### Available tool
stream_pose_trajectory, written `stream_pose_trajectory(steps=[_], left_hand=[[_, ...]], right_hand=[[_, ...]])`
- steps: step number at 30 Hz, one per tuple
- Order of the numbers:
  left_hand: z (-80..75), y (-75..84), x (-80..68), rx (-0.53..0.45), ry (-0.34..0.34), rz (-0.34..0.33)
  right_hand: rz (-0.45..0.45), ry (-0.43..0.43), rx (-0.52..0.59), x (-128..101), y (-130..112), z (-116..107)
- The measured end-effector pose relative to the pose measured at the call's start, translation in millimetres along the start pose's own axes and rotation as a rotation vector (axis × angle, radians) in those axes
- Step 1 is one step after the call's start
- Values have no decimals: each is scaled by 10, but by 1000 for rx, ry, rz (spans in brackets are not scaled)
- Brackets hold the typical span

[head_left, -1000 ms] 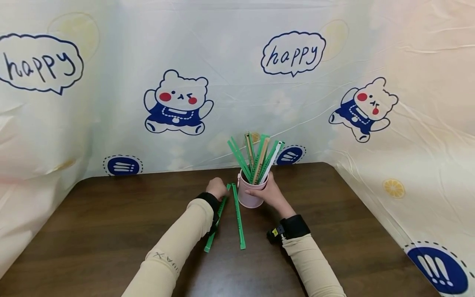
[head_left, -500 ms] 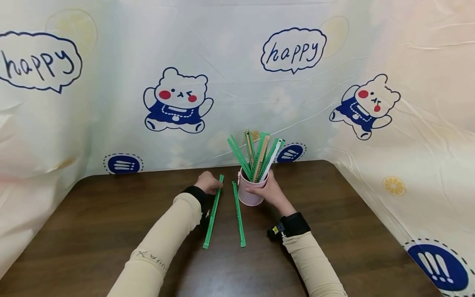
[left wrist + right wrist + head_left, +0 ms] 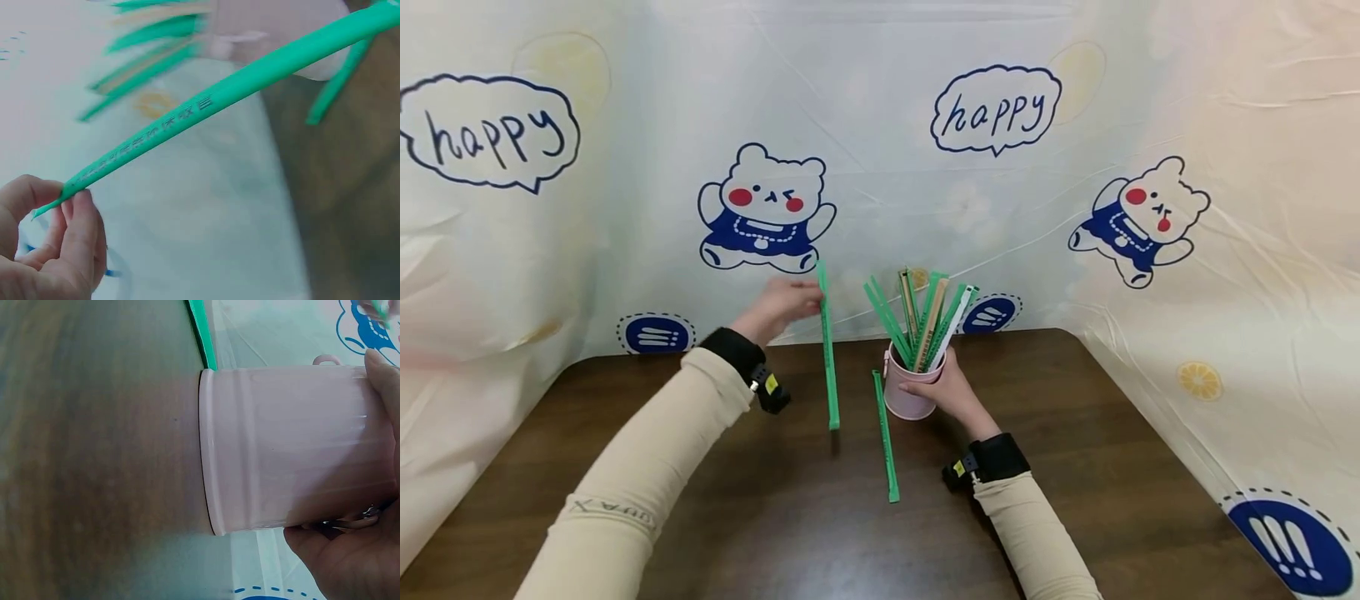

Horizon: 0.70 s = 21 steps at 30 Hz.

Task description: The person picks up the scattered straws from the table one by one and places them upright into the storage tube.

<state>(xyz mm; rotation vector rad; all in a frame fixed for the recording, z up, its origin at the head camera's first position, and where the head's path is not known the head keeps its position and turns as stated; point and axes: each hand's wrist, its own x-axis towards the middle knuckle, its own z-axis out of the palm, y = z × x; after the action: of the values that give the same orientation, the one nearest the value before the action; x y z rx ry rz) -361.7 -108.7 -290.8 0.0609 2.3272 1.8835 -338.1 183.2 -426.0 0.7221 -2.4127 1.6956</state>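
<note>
My left hand point(image 3: 782, 304) pinches a green-wrapped straw point(image 3: 828, 358) near its upper end, between thumb and fingertips. This straw hangs upright above the table, to the left of the pink bucket point(image 3: 904, 400). Printed characters run along its wrapper point(image 3: 150, 134) in the left wrist view. My right hand point(image 3: 951, 387) grips the bucket from its right side, thumb and fingers around the wall point(image 3: 294, 444). Green, tan and white straws point(image 3: 925, 325) stand fanned out in the bucket. Another green-wrapped straw point(image 3: 886, 442) lies on the table just left of the bucket.
The dark wooden table point(image 3: 737, 500) ends shortly behind the bucket. A pale printed sheet point(image 3: 880, 125) with bears and lettering hangs at the back and sides.
My left hand has drawn one straw leftward from beside the bucket, then lifted it off the table so it stands upright. My right hand has stayed on the bucket.
</note>
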Motion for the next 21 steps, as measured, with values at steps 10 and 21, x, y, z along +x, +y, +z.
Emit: stream_pose_trajectory(steps=[10, 21], left_hand=[[70, 807, -138, -103, 208, 265], [727, 579, -67, -73, 92, 427]], right_hand=[[52, -30, -17, -39, -152, -6], [36, 11, -26, 2, 160, 17]])
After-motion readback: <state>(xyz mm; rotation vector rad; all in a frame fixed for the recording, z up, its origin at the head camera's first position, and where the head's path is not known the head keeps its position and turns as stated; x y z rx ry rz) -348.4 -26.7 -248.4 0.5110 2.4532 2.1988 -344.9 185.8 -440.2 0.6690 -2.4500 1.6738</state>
